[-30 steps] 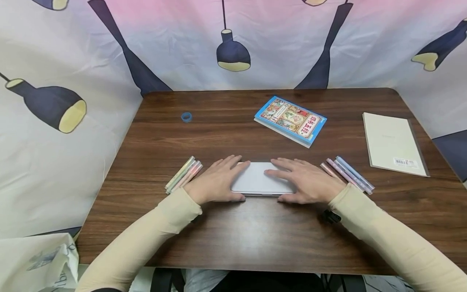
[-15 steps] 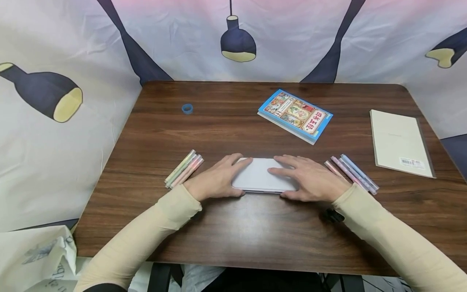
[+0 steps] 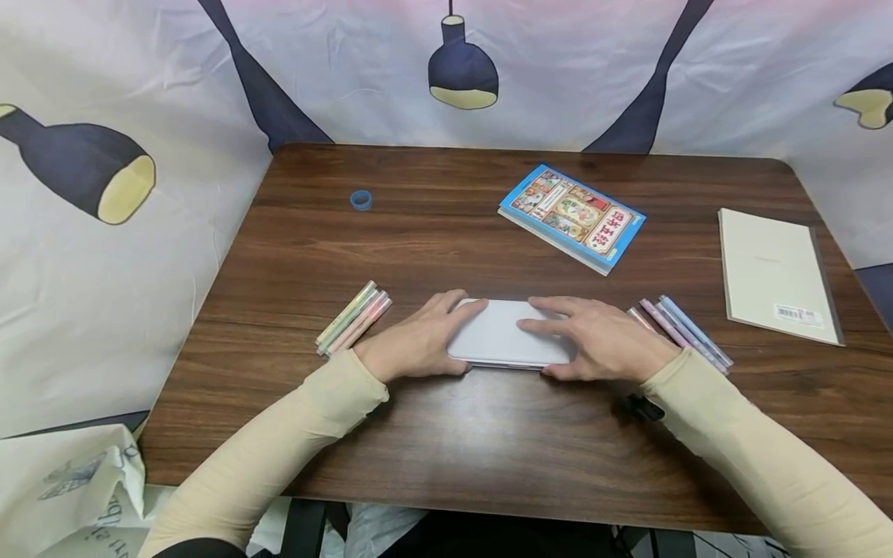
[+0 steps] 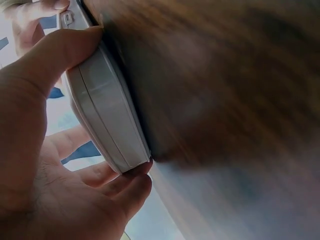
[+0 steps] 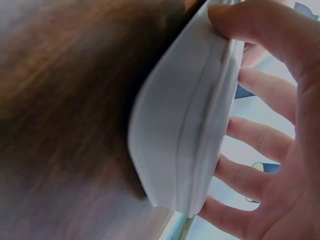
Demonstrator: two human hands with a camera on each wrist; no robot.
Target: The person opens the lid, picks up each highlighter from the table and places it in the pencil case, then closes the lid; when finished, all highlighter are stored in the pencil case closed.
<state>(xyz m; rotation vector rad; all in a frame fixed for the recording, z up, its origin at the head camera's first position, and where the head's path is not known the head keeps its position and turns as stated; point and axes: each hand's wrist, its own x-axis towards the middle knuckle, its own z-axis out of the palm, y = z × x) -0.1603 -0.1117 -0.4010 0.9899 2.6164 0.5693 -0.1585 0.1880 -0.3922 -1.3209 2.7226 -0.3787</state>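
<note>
A flat white lidded case [image 3: 504,333] with rounded corners lies on the brown table between the two hands. Its side seam shows in both wrist views, and a small latch-like detail [image 4: 68,18] appears in the left wrist view. My left hand [image 3: 422,341] grips the left end, thumb at the near edge and fingers reaching round to the far side. At the right end my right hand [image 3: 600,337] holds it likewise, its thumb [image 5: 240,22] on the near edge and its fingers spread over the lid and far edge. The palms hide both ends in the head view.
Several pastel pens [image 3: 354,319] lie left of the case; more pens [image 3: 687,333] lie partly behind the right wrist. Farther back are a blue tape roll [image 3: 360,200] and a blue-covered book [image 3: 572,217]. A cream notebook [image 3: 777,275] lies at the right.
The head view has tilted slightly downward, so the table's things sit higher in it. Both hands keep their grip, and the case stays in about the same place on the table.
</note>
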